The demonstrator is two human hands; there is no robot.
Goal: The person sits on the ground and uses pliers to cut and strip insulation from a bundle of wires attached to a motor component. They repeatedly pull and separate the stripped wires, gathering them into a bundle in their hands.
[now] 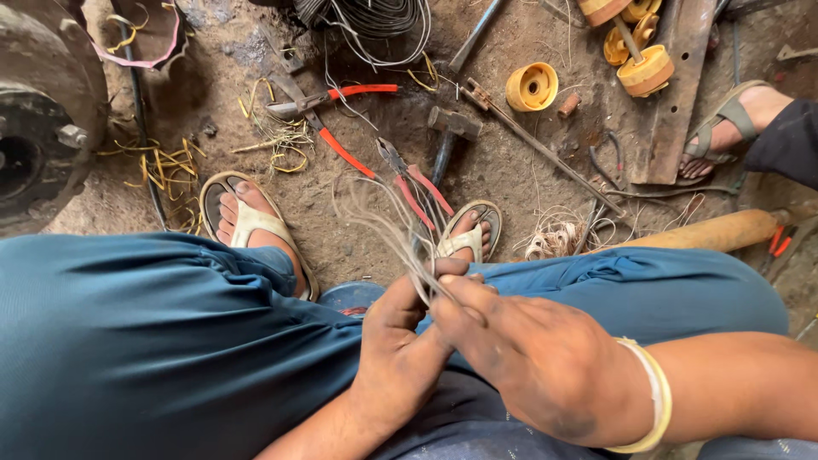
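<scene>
Both hands, left (400, 341) and right (537, 358), grip pinching wire strands (383, 221); strand ends blurred, fingertips hidden.

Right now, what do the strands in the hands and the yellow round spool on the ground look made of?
Strands: thin, pale, dull wire, probably metal; they hold springy curves. Spool: likely plastic, smooth even yellow, moulded hole. Both hands pinch the strands.

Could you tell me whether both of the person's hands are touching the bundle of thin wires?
Touching. The head view shows the left hand and the right hand both pinching the lower end of the thin wire bundle between their fingertips, with no gap.
</scene>
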